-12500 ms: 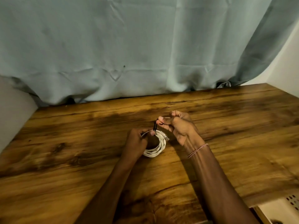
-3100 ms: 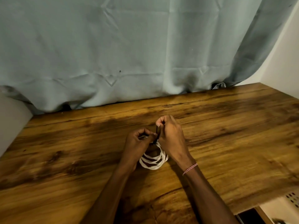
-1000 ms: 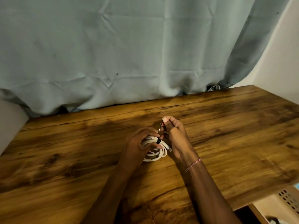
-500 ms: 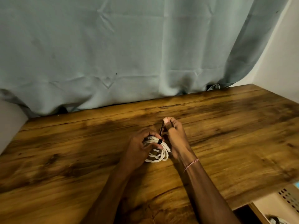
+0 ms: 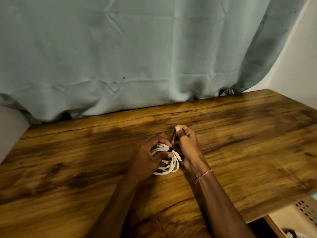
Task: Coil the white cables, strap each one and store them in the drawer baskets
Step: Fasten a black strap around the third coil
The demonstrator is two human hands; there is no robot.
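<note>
Cable coil at frame centre on wooden surface | left hand curled around coil | right hand pinching black strap end, pulled upward | drawer basket lower right

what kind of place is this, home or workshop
Most likely a room at home, at a desk in a corner. A wooden desk stands against a grey-green curtain and a plain white wall, with a pale basket in a drawer below.

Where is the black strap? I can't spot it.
Head view, table centre: the strap wraps the cable coil, its tail pinched by the right hand.
</note>
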